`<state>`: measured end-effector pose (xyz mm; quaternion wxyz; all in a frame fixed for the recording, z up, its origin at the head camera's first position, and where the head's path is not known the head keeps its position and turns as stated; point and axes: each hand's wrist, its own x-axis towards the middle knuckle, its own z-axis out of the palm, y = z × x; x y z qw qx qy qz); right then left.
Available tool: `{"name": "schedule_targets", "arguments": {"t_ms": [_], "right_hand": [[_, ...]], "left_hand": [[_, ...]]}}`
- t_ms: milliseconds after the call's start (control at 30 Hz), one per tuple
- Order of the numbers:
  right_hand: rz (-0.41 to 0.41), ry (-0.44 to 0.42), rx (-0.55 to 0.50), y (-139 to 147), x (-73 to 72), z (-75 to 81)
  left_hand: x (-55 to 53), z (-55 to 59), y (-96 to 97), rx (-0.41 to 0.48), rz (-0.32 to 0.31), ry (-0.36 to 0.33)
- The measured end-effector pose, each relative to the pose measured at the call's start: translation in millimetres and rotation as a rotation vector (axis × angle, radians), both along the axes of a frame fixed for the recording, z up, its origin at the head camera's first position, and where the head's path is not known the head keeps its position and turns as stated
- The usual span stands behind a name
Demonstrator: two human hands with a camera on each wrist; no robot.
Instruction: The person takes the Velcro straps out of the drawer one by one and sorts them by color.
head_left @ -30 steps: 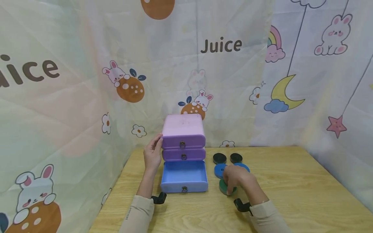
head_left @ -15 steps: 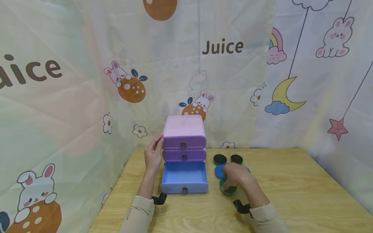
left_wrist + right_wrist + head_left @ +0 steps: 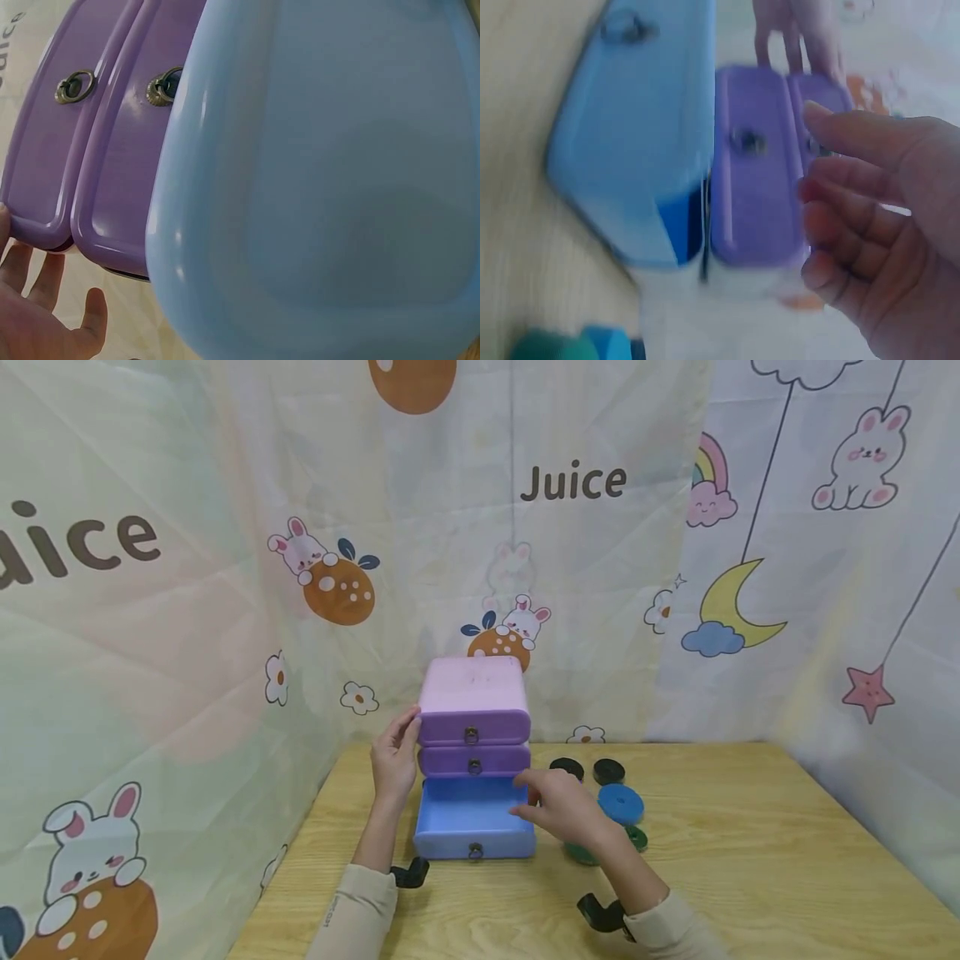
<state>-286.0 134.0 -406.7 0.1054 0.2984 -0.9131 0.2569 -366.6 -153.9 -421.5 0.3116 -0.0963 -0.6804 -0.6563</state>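
A small cabinet [image 3: 474,683] has a pink top, two closed purple drawers and a blue drawer [image 3: 461,810] pulled out at the bottom. My left hand [image 3: 393,764] touches the cabinet's upper left edge, its fingertips beside the top purple drawer [image 3: 45,150]. Fingers relaxed and holding nothing, my right hand [image 3: 562,806] hovers at the right side of the blue drawer. In the right wrist view, that hand [image 3: 885,199] has thumb and fingers apart in front of the purple fronts. Partly behind it in the head view lies a green disc [image 3: 582,853].
Right of the cabinet are two black discs [image 3: 609,771], a blue disc [image 3: 621,803] and a smaller green disc [image 3: 637,837]. Another blue disc [image 3: 609,341] shows in the right wrist view. Printed curtains [image 3: 585,610] stand behind the wooden table [image 3: 750,860].
My right hand has left the green disc and moved leftward to the blue drawer's right side, with nothing in it. The left hand has stayed at the cabinet's edge.
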Motion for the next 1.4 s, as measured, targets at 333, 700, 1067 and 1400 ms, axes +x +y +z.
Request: {"name": "schedule_targets", "arguments": {"t_ms": [333, 700, 1067, 1400], "right_hand": [[0.227, -0.109, 0.029, -45, 20.0, -7.5], [0.216, -0.075, 0.186, -58, 24.2, -23.9], [0.160, -0.041, 0.342, -61, 20.0, -34.9], [0.174, -0.045, 0.403, -65, 23.2, -36.1]], "left_hand": [[-1.6, 2.9, -0.1, 0.005, 0.010, 0.006], [12.3, 13.8, 7.8, 0.023, -0.004, -0.035], [23.8, 22.0, 9.4, 0.022, 0.008, -0.041], [21.5, 22.4, 9.9, 0.035, -0.008, -0.008]]}}
